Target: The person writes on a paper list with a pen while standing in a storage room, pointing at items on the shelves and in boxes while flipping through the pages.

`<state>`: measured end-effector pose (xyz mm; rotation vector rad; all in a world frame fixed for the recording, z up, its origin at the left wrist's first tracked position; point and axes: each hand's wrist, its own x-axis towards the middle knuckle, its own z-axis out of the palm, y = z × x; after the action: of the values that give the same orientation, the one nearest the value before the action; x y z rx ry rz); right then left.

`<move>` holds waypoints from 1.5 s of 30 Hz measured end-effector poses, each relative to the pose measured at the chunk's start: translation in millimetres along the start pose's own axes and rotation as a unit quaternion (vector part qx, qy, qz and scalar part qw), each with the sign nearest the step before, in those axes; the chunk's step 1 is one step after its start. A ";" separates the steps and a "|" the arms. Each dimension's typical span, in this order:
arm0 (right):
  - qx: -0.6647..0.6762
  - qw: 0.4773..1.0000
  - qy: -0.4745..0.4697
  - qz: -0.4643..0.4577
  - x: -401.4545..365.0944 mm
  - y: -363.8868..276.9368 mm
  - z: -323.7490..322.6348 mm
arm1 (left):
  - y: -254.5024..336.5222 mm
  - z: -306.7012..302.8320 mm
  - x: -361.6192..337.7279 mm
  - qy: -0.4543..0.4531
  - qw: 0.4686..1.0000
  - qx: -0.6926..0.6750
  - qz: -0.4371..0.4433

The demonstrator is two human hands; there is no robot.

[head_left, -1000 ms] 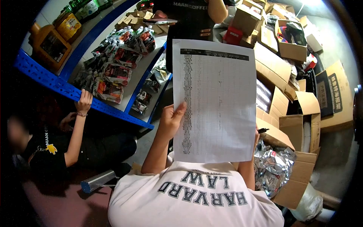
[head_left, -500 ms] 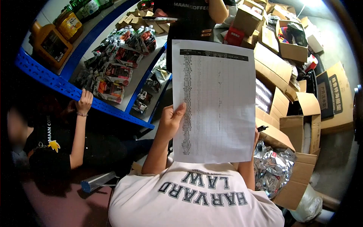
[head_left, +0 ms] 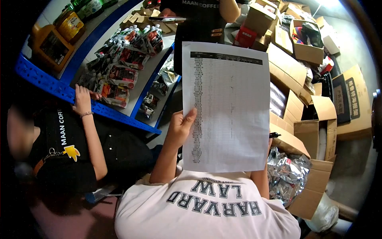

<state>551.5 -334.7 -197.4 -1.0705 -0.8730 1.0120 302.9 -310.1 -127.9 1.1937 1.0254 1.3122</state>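
Observation:
My left hand [head_left: 181,127] grips a printed sheet of paper [head_left: 227,111] at its left edge, thumb lying over the front. The sheet is held up before my chest and shows a table with a dark header row and a few handwritten marks. My right hand is almost wholly hidden behind the sheet. A black pen [head_left: 274,135] sticks out past the right edge of the paper, where that hand is. Below the sheet is my light shirt with dark lettering.
On the left a blue shelf [head_left: 119,115] bears several drink pouches [head_left: 123,75] and bottles. A co-worker's hand [head_left: 82,99] rests on its edge. Another person in black [head_left: 201,24] stands ahead. Open cardboard boxes [head_left: 306,135] and silver foil bags [head_left: 288,175] crowd the right.
The co-worker's hand at the left has slid leftward along the shelf edge, and that person's body has shifted to the right. My hands and the sheet stay nearly still.

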 end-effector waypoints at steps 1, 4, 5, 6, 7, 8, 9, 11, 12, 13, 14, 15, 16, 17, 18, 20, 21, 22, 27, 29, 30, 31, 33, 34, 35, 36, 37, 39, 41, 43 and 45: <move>0.012 1.000 -0.001 0.003 0.2 -1.2 1.1 | 0.2 -0.1 -0.1 0.000 1.000 -0.001 -0.003; 0.061 0.998 -0.003 0.013 0.5 -5.2 6.0 | 0.4 -0.4 0.3 0.000 1.000 0.003 -0.006; 0.075 0.997 -0.006 0.014 0.9 -7.0 7.0 | -2.4 -0.8 1.1 0.000 1.000 0.006 -0.004; 0.089 0.996 -0.008 0.017 1.1 -8.6 8.4 | -3.8 -1.0 1.3 0.001 1.000 0.009 -0.003; 0.106 0.994 -0.013 0.019 1.5 -10.0 8.2 | -4.9 2.9 0.8 0.002 1.000 0.005 -0.003; 0.116 0.993 -0.016 0.021 2.1 -11.1 9.1 | -4.9 4.7 0.8 0.002 1.000 0.001 -0.004; 0.127 0.992 -0.019 0.021 1.2 -12.7 8.9 | -5.0 5.7 0.4 0.003 1.000 -0.004 -0.005; 0.142 0.989 -0.025 0.020 1.3 -13.6 10.8 | -6.0 3.2 0.8 -0.003 1.000 0.003 -0.014; 0.148 0.988 -0.026 0.019 1.1 -13.9 11.9 | -6.1 1.8 1.3 -0.006 1.000 0.007 -0.019; 0.148 0.988 -0.026 0.022 1.0 -14.8 12.5 | -5.8 1.2 1.6 -0.005 1.000 0.010 -0.019; 0.158 0.987 -0.027 0.013 0.5 -17.0 13.7 | -5.2 0.7 1.5 -0.004 1.000 0.013 -0.018; 0.143 0.989 -0.019 0.025 0.8 -17.6 13.7 | -5.0 0.8 1.5 -0.004 1.000 0.016 -0.018; 0.128 0.991 -0.012 0.038 1.1 -18.1 13.7 | -4.6 1.7 1.3 0.000 1.000 0.011 -0.016; 0.114 0.992 -0.004 0.051 1.5 -18.6 13.7 | -4.1 3.2 1.2 0.003 1.000 0.006 -0.014; 0.118 0.992 -0.007 0.052 2.8 -19.3 14.2 | -4.1 4.1 1.8 0.006 1.000 0.001 -0.011; 0.120 0.991 -0.005 0.052 2.7 -19.4 15.0 | -5.2 4.4 2.5 0.006 1.000 -0.002 -0.014; 0.122 0.991 -0.007 0.050 3.3 -19.7 15.6 | -5.3 4.9 2.7 0.006 1.000 -0.004 -0.015; 0.125 0.991 -0.009 0.044 5.0 -18.9 15.6 | -8.2 3.5 4.5 0.000 1.000 0.001 -0.019; 0.134 0.990 -0.017 0.027 13.7 -18.6 9.4 | -11.1 3.9 12.7 -0.004 1.000 0.013 -0.025; 0.140 0.990 -0.024 0.018 20.7 -19.7 2.4 | -13.1 9.3 17.0 0.000 0.999 0.004 -0.040; 0.148 0.989 -0.019 0.020 24.1 -18.2 -2.0 | -13.3 13.8 20.5 0.003 0.999 0.001 -0.044; 0.156 0.987 -0.017 0.016 28.0 -15.7 -6.6 | -13.4 18.3 24.1 0.005 0.999 -0.003 -0.049; 0.175 0.984 0.018 0.039 30.9 -13.6 -7.9 | -15.6 29.0 28.8 0.005 0.998 -0.010 -0.055; 0.172 0.984 0.018 0.040 30.7 -11.1 -12.1 | -15.0 33.6 29.4 -0.001 0.998 -0.011 -0.066; 0.169 0.985 0.019 0.039 31.1 -9.0 -17.2 | -12.9 37.6 31.0 -0.008 0.997 -0.013 -0.077; 0.166 0.985 0.020 0.036 32.4 -7.1 -22.7 | -10.9 41.7 33.4 -0.017 0.996 -0.014 -0.085; 0.183 0.982 0.017 0.031 34.8 -5.0 -25.4 | -15.5 39.1 35.1 -0.026 0.994 0.010 -0.105; 0.164 0.985 0.028 0.046 36.7 -10.8 -25.8 | -6.2 44.7 37.9 -0.033 0.992 0.041 -0.115; 0.170 0.984 0.031 0.041 38.1 -12.1 -25.3 | 1.6 51.0 40.0 -0.036 0.991 0.053 -0.117; 0.198 0.980 0.025 0.016 40.0 -8.0 -24.1 | 4.4 53.3 41.3 -0.037 0.992 0.044 -0.109; 0.203 0.979 0.020 0.019 40.9 -7.3 -25.7 | 0.1 49.9 41.9 -0.044 0.993 0.045 -0.104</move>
<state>589.4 -304.1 -193.6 -0.7584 -0.5808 1.1391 353.7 -270.9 -116.7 1.1679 1.1212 1.0518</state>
